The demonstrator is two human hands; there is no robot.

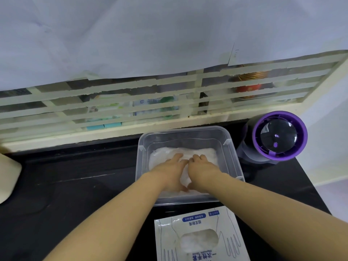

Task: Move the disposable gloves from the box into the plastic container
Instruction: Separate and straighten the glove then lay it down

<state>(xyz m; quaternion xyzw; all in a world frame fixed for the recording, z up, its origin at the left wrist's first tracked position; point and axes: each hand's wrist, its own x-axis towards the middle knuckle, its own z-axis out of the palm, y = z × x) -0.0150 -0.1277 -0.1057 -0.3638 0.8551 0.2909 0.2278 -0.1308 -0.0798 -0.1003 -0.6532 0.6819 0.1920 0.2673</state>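
Insp. 1: Fingers first. L side?
Insp. 2: L fingers (178, 157) straight and flat, palm down, pressing on the gloves (204, 153). Nothing pinched. L hand (170, 173) is inside the container, forearm crossing its near wall

Insp. 1: R side?
Insp. 2: R fingers (196, 158) bent at the knuckles, tips tucked down into the heap. Can't tell if they pinch any film or only push. R hand (203, 171) lies just beside the L, thumbs touching at the near end

Insp. 1: Gloves, location?
Insp. 2: Main lot is a crumpled white heap on the floor of the container (232, 147), which is clear plastic, rectangular, open-topped. More show thru the oval window of the box (233, 234). Box lies flat just near of the container, between the forearms, print upside down to the camera

Insp. 1: Surroundings?
Insp. 2: All on a black countertop (84, 185). Round appliance (278, 136) w/ purple rim stands right of the container, close; touching or apart, can't tell. Far side: slatted grille (131, 108) w/ blurred items behind it, pale sheet (150, 34) hanging above
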